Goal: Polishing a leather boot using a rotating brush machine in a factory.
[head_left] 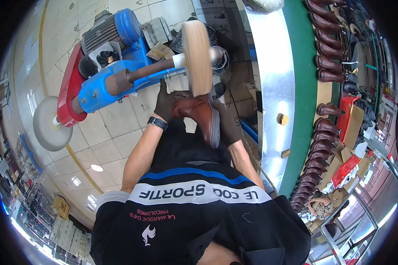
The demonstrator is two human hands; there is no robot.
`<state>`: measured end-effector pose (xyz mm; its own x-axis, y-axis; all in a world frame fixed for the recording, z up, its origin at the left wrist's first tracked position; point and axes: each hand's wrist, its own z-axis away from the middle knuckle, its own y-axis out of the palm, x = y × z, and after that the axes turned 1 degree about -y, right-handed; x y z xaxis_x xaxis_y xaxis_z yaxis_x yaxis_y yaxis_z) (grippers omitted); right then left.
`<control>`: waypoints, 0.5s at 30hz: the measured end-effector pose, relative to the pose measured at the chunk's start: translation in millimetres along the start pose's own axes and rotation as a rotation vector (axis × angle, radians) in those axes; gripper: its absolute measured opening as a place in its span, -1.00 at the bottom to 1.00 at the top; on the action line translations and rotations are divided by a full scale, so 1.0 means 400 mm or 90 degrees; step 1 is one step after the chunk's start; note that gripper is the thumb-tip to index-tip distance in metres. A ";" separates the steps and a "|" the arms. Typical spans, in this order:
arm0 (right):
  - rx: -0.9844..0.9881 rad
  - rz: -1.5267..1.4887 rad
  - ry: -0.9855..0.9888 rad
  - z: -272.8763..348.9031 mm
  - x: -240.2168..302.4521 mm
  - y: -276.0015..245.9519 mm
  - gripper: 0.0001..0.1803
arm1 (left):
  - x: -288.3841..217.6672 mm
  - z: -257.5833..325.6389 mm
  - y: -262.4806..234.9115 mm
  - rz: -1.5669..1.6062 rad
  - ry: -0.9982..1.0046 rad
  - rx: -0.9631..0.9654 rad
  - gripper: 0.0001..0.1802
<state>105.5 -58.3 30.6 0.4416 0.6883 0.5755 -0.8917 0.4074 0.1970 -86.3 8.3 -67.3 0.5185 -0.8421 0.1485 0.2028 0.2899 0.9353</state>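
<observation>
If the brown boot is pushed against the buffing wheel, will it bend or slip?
The brown boot probably stays stiff: its thick sole looks rigid. Its glossy leather may be slippery, but both gloved hands, left hand and right hand, grip it.

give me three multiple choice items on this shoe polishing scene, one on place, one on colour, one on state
1. Where is the brown leather boot?
A. on the floor
B. against the tan cloth buffing wheel
C. on the green-edged conveyor

2. What colour is the motor housing of the buffing machine?
A. blue
B. yellow
C. white

3. How are the left hand and right hand?
A. both bare and empty
B. one pointing
C. both in dark gloves, gripping the boot

B: the boot's upper meets the wheel's lower rim.
A: the housing and arm are blue.
C: gloved hands clasp both sides.
</observation>
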 end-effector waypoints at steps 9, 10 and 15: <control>0.008 -0.073 0.073 -0.093 0.081 0.028 -0.68 | -0.076 -0.076 -0.006 -0.069 -0.080 -0.217 0.11; 0.018 -0.105 0.078 -0.080 0.094 0.035 -0.68 | -0.073 -0.080 0.001 -0.032 -0.091 -0.183 0.12; 0.002 -0.122 0.137 -0.149 -0.012 0.016 -0.54 | -0.081 -0.056 -0.033 -0.060 -0.083 -0.133 0.13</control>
<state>103.6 -23.2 -18.3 0.6123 0.7109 0.3460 -0.7905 0.5404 0.2884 -87.1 41.9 -91.6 0.3803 -0.9174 0.1170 0.4198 0.2840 0.8620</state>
